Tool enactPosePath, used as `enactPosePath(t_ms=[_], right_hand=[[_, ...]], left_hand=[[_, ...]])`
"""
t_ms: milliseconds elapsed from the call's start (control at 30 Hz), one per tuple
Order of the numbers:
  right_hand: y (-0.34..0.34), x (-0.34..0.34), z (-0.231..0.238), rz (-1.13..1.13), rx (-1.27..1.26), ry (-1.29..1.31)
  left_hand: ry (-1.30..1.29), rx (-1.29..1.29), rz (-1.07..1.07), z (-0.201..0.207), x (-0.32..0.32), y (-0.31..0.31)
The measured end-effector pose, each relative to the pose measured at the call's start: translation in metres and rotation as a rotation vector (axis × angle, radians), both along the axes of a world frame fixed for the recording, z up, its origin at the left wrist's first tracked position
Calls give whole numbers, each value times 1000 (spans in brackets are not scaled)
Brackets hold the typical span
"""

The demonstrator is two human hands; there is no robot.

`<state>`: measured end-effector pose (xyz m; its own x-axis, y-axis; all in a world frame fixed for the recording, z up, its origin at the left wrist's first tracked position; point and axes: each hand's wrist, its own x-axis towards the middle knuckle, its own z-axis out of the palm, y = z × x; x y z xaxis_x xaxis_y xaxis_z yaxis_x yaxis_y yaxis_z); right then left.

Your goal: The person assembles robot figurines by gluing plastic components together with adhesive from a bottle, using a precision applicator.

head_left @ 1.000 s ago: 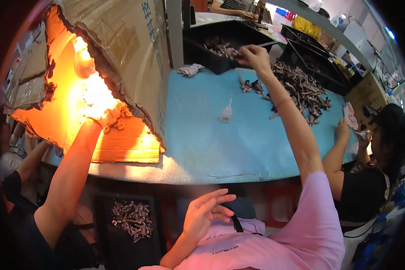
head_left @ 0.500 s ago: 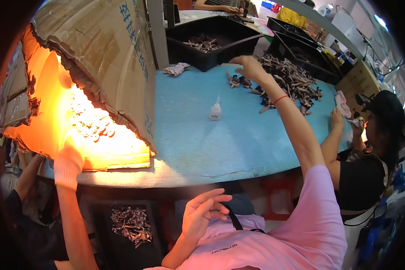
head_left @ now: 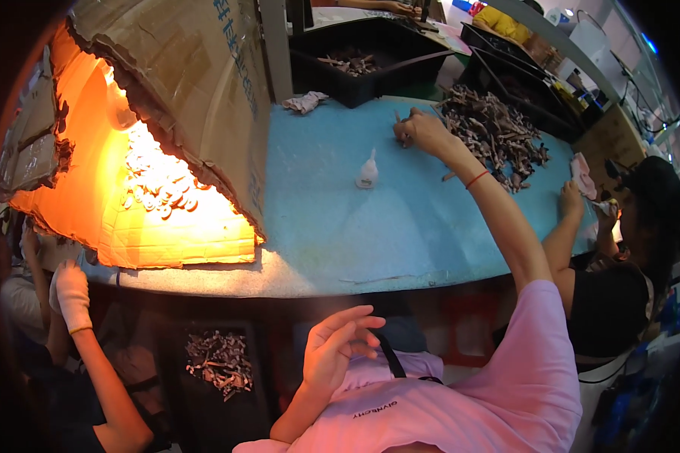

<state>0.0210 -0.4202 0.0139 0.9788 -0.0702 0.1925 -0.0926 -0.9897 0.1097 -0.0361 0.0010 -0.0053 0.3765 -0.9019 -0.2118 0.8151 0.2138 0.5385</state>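
Note:
My right hand point(head_left: 425, 136) reaches far across the blue tabletop point(head_left: 321, 234). Its fingers are closed over a few small brown stick-like pieces point(head_left: 398, 121) at the left edge of a big pile of similar pieces point(head_left: 495, 136). What exactly lies under the fingertips is partly hidden. Close to my body, below the table edge, my left hand point(head_left: 340, 343) is raised with its fingers loosely bent and apart, holding nothing. Left of my right hand, a small white bottle with a thin nozzle point(head_left: 367, 174) stands upright on the table.
At the left, a torn cardboard box point(head_left: 227, 143) glows orange inside over several ring-like pieces point(head_left: 162, 192). Black bins point(head_left: 355, 87) stand behind the table. A bin of pieces point(head_left: 253, 377) sits below its edge. Nearby are a co-worker's gloved hand point(head_left: 72, 298) and a person in black point(head_left: 612, 294).
My right hand has lowered onto the small pieces and its fingers have closed. My left hand has hardly moved. A co-worker's gloved hand has withdrawn from the glowing box toward the left.

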Motion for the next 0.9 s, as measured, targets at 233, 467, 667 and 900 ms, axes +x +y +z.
enactPosePath(t_ms=[233, 467, 667, 900], right_hand=[[15, -29, 10, -53, -144, -277], [13, -60, 9, -168, 116, -394], [38, -43, 22, -38, 326, -237], [34, -47, 8, -20, 245, 114]], left_hand=[[-7, 15, -58, -1, -4, -4], [-27, 14, -75, 0, -6, -8], [-25, 26, -73, -1, -7, -6], [-12, 4, -37, -2, -6, -3]])
